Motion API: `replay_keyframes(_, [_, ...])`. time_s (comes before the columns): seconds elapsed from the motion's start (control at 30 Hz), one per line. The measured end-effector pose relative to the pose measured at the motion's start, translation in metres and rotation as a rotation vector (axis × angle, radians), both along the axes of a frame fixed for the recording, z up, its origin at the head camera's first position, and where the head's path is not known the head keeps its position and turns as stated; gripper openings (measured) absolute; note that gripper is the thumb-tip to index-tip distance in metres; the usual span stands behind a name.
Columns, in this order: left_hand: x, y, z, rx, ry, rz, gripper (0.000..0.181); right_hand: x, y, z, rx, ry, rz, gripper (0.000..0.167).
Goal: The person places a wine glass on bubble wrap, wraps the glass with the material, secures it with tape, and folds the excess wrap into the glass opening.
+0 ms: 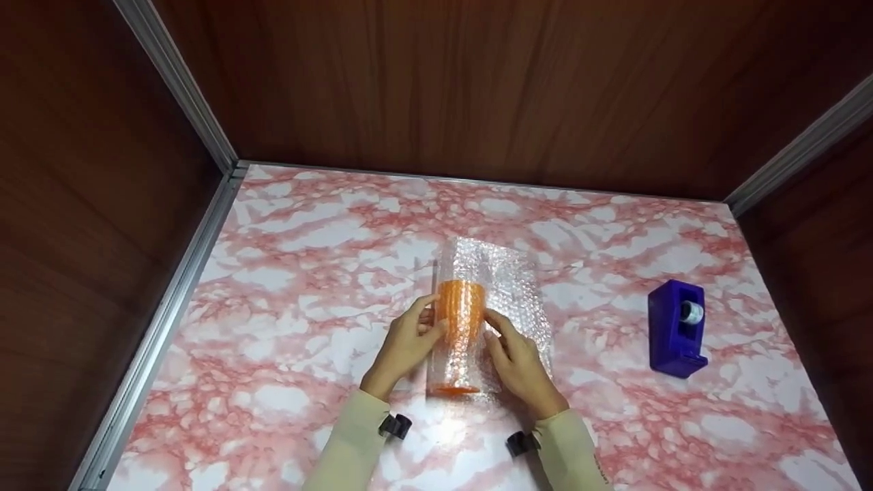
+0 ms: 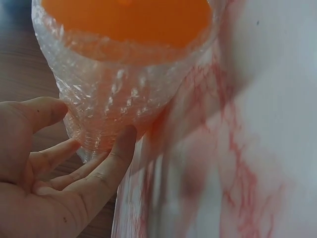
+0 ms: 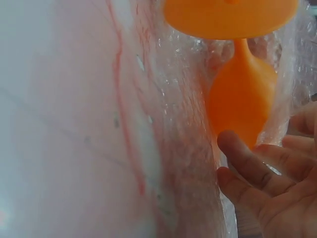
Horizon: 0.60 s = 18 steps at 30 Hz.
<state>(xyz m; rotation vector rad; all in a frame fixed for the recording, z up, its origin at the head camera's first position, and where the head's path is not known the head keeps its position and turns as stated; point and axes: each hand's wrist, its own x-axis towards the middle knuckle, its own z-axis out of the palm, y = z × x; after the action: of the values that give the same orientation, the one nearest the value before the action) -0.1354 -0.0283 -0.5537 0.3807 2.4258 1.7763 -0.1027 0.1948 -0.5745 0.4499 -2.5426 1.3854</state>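
An orange goblet (image 1: 461, 317) lies on its side on a sheet of bubble wrap (image 1: 515, 290), with a layer of the wrap over it. Its round foot (image 3: 230, 20), thin stem (image 3: 241, 48) and bowl (image 3: 242, 96) show in the right wrist view. From the left side, my left hand (image 1: 409, 341) holds the wrapped goblet, thumb on top and fingers along its side. On the opposite side my right hand (image 1: 518, 365) holds it with bent fingers at the bowl and wrap. The left wrist view shows the goblet's wide mouth (image 2: 133, 25) inside the wrap.
A purple tape dispenser (image 1: 675, 329) with a small roll of tape (image 1: 692, 313) stands on the right of the red-and-white marbled table (image 1: 307, 225). Dark wood panels (image 1: 436, 88) with metal edging close in the back and both sides.
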Motion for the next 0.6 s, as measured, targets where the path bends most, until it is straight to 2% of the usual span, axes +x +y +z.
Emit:
replay_keyframes(0.1, [-0.0007, 0.0006, 0.0007, 0.004, 0.016, -0.013, 0.051, 0.0002, -0.0004, 0.0019, 0.057, 0.007, -0.025, 0.041])
replay_keyframes(0.23, [0.0003, 0.0009, 0.0025, -0.027, 0.028, -0.018, 0.049, -0.0002, -0.0007, 0.0032, 0.053, -0.016, -0.016, 0.039])
replay_keyframes(0.4, [0.0019, 0.0020, 0.0029, -0.037, 0.058, 0.008, 0.040, 0.0001, -0.0009, 0.0039, 0.036, -0.057, -0.016, 0.037])
replay_keyframes(0.6, [0.0018, 0.0028, 0.0001, -0.028, 0.063, 0.026, 0.045, 0.0008, -0.0011, 0.0039, 0.045, -0.094, -0.019, 0.039])
